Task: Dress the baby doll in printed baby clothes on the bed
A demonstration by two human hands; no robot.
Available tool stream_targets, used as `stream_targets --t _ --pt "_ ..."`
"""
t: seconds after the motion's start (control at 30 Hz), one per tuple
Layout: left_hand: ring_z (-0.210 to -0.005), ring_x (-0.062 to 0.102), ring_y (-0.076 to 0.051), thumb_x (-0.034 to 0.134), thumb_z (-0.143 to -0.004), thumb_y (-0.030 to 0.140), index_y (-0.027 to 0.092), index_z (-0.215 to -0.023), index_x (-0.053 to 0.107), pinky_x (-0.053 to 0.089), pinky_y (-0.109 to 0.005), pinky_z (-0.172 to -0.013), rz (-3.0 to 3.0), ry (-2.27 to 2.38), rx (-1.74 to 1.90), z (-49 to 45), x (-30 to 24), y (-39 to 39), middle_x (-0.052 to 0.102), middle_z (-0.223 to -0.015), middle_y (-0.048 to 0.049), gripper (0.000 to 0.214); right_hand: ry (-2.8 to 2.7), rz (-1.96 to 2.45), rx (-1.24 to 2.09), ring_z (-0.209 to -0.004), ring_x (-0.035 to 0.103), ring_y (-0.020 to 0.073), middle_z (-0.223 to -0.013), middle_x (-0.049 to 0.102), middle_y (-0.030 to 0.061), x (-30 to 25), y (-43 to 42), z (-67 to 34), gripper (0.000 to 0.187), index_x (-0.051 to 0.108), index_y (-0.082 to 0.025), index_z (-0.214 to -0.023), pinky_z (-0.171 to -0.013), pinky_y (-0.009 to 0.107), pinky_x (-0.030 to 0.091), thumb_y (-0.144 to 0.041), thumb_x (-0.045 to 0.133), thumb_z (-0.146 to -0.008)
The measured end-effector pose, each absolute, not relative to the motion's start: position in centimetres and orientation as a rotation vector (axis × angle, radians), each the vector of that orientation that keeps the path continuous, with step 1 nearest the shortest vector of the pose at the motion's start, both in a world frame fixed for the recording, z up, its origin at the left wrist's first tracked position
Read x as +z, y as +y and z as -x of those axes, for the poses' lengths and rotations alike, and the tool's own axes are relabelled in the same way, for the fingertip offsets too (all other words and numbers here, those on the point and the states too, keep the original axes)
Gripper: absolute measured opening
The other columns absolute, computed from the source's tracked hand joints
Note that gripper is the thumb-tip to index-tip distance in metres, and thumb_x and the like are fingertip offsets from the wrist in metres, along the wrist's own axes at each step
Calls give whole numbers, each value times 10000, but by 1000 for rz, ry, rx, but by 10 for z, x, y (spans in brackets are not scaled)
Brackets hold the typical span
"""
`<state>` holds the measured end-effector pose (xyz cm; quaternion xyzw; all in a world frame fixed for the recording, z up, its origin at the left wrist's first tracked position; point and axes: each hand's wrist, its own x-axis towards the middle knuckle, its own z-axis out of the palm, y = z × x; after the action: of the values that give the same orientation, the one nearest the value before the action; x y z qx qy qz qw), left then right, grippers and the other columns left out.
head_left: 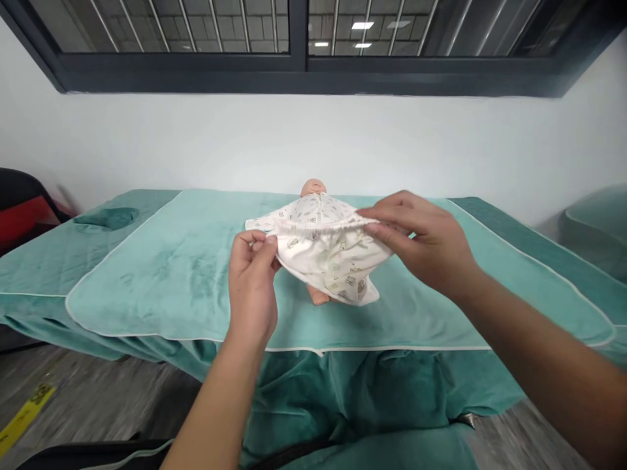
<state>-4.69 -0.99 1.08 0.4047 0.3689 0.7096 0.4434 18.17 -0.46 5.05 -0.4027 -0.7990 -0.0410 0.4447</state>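
Observation:
A baby doll (313, 188) lies on its back on a light teal blanket (171, 274), head toward the wall, wearing a white printed top. Over its legs I hold a pair of small white printed pants (330, 258) by the elastic waistband, stretched open. My left hand (252, 284) pinches the waistband's left side. My right hand (424, 241) grips its right side. One bare doll foot (318, 297) pokes out below the pants.
The blanket covers a table draped in darker teal cloth (343, 398), set against a white wall under a dark-framed window. A red and black object (22, 209) sits at far left. Another teal-covered surface (597, 215) shows at far right.

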Motion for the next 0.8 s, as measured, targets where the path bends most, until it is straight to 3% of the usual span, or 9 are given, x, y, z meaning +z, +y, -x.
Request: stream_targets --t 0.17,0.3,0.4,0.57,0.7,0.8 --pt "-706 567 -139 645 -870 384 242 -968 617 445 -240 -651 -1378 1029 1853 49 56 -1 555 -733 15 175 -2028 931 -204 -850 668 202 -918 728 33 85 2 -173 207 766 -274 -1043 -775 341 524 -314 588 -948" --pt "-789 581 -168 724 -795 403 215 -841 676 449 -251 -707 -1872 1226 1566 53 76 -2 625 -771 4 200 -1974 880 -29 -947 653 214 -1013 705 44 95 10 -169 168 760 -248 -939 -822 358 519 -328 613 -923" --pt "-726 553 -148 670 -835 391 203 -780 666 436 -240 -664 -1906 1304 1555 55 76 -3 632 -749 11 195 -1845 829 280 -960 639 213 -1049 680 58 90 11 -170 169 732 -221 -886 -771 340 520 -373 658 -888" --pt "-703 543 -141 568 -905 425 206 -831 636 439 -234 -645 -1747 1346 1622 57 68 -3 628 -752 8 241 -1713 747 979 -698 584 136 -800 639 13 67 9 -167 216 684 -192 -868 -635 269 473 -407 695 -869" --pt "-903 610 -194 651 -844 438 208 -923 668 478 -281 -800 -1908 1152 1274 48 66 -10 695 -984 -38 244 -1649 690 1120 -696 552 108 -812 615 -3 55 10 -156 202 661 -188 -862 -643 238 447 -386 699 -877" --pt "-875 625 -219 741 -759 432 210 -975 683 481 -311 -779 -1951 1072 925 39 60 -17 700 -979 -31 315 -1622 659 1129 -712 550 107 -823 603 -7 53 11 -152 225 647 -194 -864 -649 232 441 -414 681 -889"
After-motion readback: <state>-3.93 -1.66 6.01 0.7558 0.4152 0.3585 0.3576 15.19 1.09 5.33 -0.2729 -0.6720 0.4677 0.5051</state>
